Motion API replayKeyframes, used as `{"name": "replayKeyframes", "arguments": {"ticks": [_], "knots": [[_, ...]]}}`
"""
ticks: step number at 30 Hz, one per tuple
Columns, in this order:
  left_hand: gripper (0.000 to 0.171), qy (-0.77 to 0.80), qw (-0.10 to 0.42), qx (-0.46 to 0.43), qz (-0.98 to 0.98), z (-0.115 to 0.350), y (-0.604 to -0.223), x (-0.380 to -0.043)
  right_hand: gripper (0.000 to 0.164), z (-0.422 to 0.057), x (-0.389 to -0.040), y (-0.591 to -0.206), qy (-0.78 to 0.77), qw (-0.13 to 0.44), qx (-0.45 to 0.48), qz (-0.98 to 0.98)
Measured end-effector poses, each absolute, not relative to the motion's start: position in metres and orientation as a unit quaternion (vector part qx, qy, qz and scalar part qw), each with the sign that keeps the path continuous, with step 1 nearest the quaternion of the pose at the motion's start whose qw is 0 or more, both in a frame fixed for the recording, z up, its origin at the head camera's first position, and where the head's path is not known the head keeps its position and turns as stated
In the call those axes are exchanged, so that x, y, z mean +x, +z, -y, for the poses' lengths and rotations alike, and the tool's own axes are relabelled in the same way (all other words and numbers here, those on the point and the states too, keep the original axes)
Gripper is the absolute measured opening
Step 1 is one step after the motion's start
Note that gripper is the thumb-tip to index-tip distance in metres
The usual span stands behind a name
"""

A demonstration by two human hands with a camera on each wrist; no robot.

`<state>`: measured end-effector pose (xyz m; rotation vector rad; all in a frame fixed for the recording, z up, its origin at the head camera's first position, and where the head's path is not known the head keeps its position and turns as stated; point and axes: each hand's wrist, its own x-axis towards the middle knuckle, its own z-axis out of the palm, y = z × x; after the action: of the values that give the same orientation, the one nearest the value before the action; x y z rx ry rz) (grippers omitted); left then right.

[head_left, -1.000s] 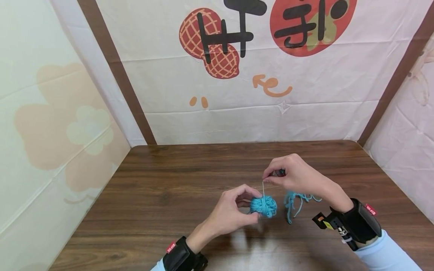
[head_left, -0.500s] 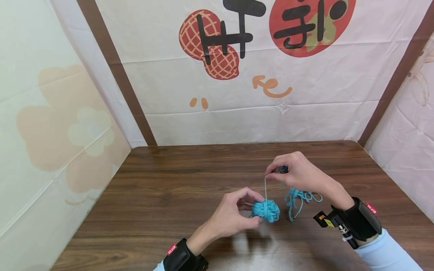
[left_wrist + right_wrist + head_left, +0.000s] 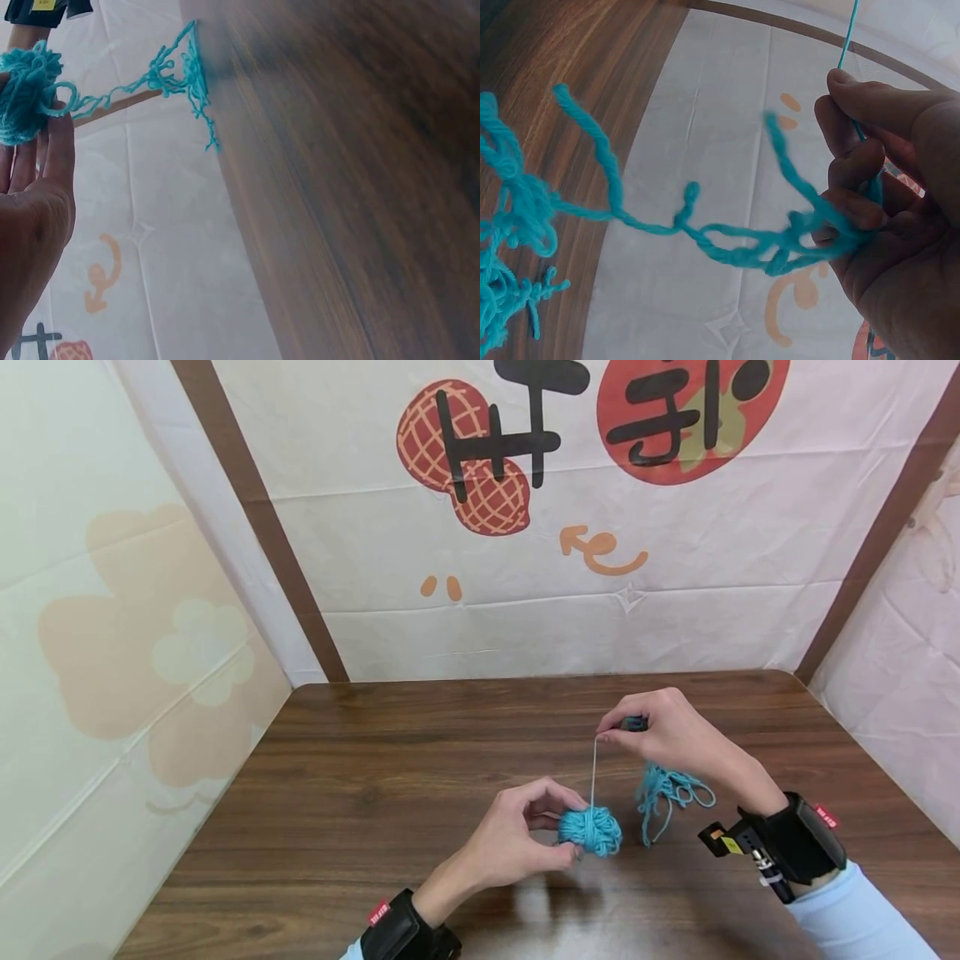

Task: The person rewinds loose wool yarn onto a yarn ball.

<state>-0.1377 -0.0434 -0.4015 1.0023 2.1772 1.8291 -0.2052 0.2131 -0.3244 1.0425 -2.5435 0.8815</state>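
Observation:
A small turquoise ball of yarn point(image 3: 591, 832) is held above the table by my left hand point(image 3: 517, 835), thumb below and fingers over the top. Up and to the right of it, my right hand point(image 3: 667, 735) pinches the yarn strand point(image 3: 594, 772), which runs taut down to the ball. In the right wrist view, more yarn point(image 3: 780, 244) passes through the curled fingers and trails off in knotted loops. Those join a loose tangle of yarn point(image 3: 667, 789), which lies on the table below the right hand. The left wrist view shows the wound ball point(image 3: 30, 94) against the left fingers.
The dark brown wooden table point(image 3: 360, 793) stretches around both hands. Behind it hangs a white printed cloth point(image 3: 375, 643), and another cloth point(image 3: 112, 677) hangs at the left. Each wrist wears a black camera band point(image 3: 795, 843).
My right hand has risen and moved a little right, so the strand to the ball is longer. My left hand and the ball have shifted slightly right and toward me.

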Motion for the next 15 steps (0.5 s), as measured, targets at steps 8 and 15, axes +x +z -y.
{"name": "replayKeyframes", "arguments": {"ticks": [8,15], "knots": [[0.042,0.737,0.098,0.295,-0.6,0.043,-0.399,-0.139,0.007,-0.223,-0.21,-0.329,0.302,0.108,0.316,0.893],[0.055,0.851,0.06,0.144,-0.502,0.042,-0.393,-0.147,0.01,-0.219,-0.201,-0.341,0.279,0.063,0.356,0.889]]}}
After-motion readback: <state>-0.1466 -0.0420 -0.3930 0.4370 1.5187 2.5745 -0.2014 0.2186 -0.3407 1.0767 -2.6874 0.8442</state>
